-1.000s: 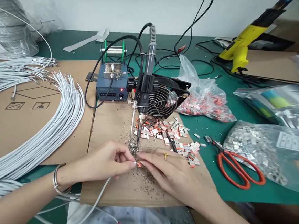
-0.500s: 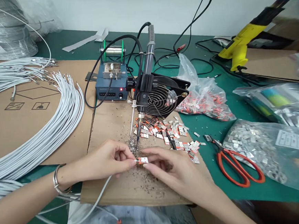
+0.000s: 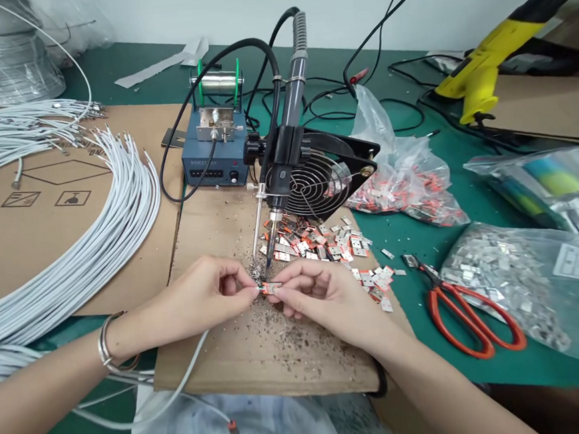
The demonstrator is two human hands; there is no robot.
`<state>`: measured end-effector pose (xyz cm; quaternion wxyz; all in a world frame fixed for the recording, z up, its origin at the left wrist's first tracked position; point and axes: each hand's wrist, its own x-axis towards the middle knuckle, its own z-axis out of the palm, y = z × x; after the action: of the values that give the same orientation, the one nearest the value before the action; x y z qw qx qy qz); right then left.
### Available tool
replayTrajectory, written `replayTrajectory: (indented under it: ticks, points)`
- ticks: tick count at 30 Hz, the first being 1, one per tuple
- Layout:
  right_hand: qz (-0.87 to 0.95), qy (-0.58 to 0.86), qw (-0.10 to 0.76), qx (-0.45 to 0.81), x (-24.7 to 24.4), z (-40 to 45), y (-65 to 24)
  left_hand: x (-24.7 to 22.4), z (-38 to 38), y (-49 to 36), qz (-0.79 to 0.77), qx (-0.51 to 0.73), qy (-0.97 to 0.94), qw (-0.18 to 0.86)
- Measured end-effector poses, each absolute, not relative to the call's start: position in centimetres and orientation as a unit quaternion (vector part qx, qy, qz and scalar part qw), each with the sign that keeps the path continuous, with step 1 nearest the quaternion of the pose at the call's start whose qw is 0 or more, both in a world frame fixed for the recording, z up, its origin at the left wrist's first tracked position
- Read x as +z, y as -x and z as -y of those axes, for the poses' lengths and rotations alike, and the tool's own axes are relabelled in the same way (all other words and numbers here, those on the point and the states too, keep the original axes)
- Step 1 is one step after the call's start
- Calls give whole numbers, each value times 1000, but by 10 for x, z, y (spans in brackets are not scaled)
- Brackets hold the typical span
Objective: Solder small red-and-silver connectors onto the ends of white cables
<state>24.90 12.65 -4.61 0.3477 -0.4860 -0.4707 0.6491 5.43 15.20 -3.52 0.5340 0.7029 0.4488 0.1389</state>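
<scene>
My left hand (image 3: 215,293) pinches the end of a white cable (image 3: 196,357), which runs down past the cardboard edge. At that end is a small orange and silver connector (image 3: 269,288), with the thumb and fingers of my right hand (image 3: 329,301) closed on its other side. Just above the connector is the tip of a soldering iron (image 3: 285,164), clamped upright and slightly tilted in a stand. A thin metal solder guide tube (image 3: 259,226) points down beside the tip. From this angle I cannot tell whether tip and connector touch.
Loose connector pieces (image 3: 316,245) lie behind my right hand, in front of a black fan (image 3: 317,181). A blue solder feeder (image 3: 214,156) stands behind. Bundled white cables (image 3: 95,239) are left; red-handled scissors (image 3: 473,319) and bags of parts (image 3: 500,281) right.
Both hands have moved up with the cable end and connector, closer to the iron's tip. My right fingers now pinch the connector more tightly. The view has shifted slightly, and the feeder's red light looks dimmer.
</scene>
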Motion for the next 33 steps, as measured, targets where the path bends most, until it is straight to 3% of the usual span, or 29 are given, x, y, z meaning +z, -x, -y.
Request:
replayTrajectory:
  ticks: [33]
  points:
    - [488,449,423,618,-48,-125,-248,-31,-155,-58,-471,157,-690,526]
